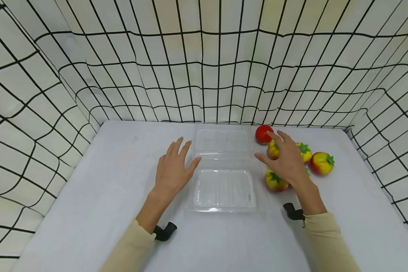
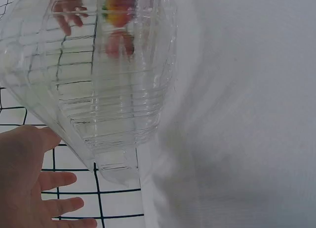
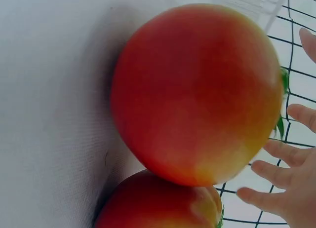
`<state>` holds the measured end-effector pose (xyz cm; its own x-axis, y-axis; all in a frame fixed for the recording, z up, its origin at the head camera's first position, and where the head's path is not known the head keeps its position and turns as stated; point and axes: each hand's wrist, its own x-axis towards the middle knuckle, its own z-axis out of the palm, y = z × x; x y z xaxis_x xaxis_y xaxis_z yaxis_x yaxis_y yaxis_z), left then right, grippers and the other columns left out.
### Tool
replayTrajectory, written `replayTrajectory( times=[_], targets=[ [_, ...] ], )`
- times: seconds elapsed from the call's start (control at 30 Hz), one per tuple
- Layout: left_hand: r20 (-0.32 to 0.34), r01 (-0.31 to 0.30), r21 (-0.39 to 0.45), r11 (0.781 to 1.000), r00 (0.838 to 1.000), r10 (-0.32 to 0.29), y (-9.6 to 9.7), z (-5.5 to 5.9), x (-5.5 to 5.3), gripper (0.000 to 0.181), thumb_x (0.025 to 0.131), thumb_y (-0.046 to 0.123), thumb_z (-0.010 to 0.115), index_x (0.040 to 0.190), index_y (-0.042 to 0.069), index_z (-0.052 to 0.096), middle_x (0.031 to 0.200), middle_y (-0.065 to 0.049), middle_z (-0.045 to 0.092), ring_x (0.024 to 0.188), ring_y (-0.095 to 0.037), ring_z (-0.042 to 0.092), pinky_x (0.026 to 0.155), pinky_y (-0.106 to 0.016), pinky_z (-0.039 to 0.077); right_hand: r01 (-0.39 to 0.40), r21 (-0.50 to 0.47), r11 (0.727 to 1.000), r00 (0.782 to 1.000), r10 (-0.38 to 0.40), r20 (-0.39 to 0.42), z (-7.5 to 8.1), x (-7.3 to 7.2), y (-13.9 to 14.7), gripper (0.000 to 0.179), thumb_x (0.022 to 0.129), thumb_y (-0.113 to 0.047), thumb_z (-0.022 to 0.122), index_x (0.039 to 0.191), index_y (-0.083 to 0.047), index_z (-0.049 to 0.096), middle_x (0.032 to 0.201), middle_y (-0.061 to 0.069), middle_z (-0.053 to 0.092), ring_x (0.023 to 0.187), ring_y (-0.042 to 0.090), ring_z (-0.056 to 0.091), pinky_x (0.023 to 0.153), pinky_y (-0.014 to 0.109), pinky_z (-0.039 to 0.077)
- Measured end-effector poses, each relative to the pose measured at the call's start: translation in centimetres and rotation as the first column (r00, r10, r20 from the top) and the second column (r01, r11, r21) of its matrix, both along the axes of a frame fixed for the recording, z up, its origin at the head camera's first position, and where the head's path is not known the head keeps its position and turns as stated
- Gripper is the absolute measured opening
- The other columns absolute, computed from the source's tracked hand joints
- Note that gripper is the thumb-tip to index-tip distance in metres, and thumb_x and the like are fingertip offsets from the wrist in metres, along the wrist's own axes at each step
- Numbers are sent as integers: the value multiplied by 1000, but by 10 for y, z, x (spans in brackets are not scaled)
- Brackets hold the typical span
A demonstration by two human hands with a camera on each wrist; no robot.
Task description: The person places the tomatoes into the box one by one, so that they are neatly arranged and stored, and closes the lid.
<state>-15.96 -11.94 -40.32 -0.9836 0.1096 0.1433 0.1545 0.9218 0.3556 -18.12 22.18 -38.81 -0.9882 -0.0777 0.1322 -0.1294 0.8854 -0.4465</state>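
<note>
A clear plastic clamshell box [image 1: 224, 189] lies unfolded on the table, its lid [image 1: 223, 141] flat behind the base. To its left hovers my left hand [image 1: 173, 170], fingers spread and thumb near the box's edge; the left wrist view shows the hand [image 2: 29, 183] beside the clear wall. My right hand [image 1: 287, 158] is over a group of red-and-yellow fruits with green leafy tops, its fingers spread and holding nothing. One fruit [image 1: 275, 181] sits by the box's right side, another [image 1: 322, 163] at the far right. A red round fruit [image 1: 264, 134] lies behind the fingertips. The hand partly hides several fruits.
A white-covered table [image 1: 88, 211] carries everything. Black wire-grid netting [image 1: 217, 75] in front of pale walls rises at the back and both sides. Dark curved mounts [image 1: 166, 231] stick out at the wrists.
</note>
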Motion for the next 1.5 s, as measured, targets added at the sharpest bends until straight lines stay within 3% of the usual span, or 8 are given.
replayTrajectory(
  times=[0.3, 0.5, 0.7, 1.1, 1.23, 1.5],
  targets=[
    [37, -26, 149, 989, 999, 21, -6, 1, 1, 63, 104, 58, 51, 156, 23, 48, 164, -10, 42, 149, -35, 47, 99, -65, 54, -38, -176, 984, 997, 50, 67, 1, -1, 10, 86, 93, -52, 74, 162, -18, 36, 169, 20, 29, 154, 47, 30, 121, 73, 29],
    [82, -20, 261, 965, 997, -1, -8, 1, 3, 60, 103, 56, 54, 154, 24, 51, 160, -9, 46, 146, -34, 51, 103, -63, 53, -38, -208, 977, 996, 54, 71, -2, 0, 17, 83, 93, -46, 76, 161, -16, 39, 166, 18, 34, 152, 45, 34, 121, 71, 32],
    [104, -32, 308, 951, 995, 0, -14, -1, 4, 57, 104, 49, 57, 154, 23, 50, 159, -13, 47, 141, -36, 56, 105, -60, 53, -17, -246, 969, 994, 44, 102, -2, 0, 21, 79, 95, -40, 75, 161, -18, 38, 166, 18, 34, 149, 45, 37, 121, 70, 33],
    [128, -5, 388, 922, 991, -48, -16, -6, 8, 52, 103, 39, 62, 153, 27, 52, 152, -12, 55, 130, -34, 64, 96, -58, 57, 12, -246, 969, 995, 13, 100, -2, -1, 28, 80, 94, -25, 77, 162, -16, 36, 165, 23, 34, 149, 47, 35, 122, 68, 31],
    [144, 9, 435, 900, 986, -80, -16, -7, 9, 53, 102, 35, 65, 153, 25, 52, 145, -15, 60, 126, -36, 67, 96, -56, 58, 21, -226, 974, 992, 9, 128, -5, -3, 30, 81, 96, -23, 76, 164, -15, 32, 165, 24, 33, 149, 48, 34, 122, 69, 30],
    [241, -18, 520, 854, 962, -126, -18, -7, 11, 55, 102, 29, 66, 154, 27, 50, 145, -16, 60, 128, -37, 64, 87, -45, 64, 15, -157, 987, 986, 11, 165, -16, -8, 33, 81, 97, -21, 73, 164, -11, 29, 163, 28, 32, 148, 50, 34, 121, 70, 30]
  ],
)
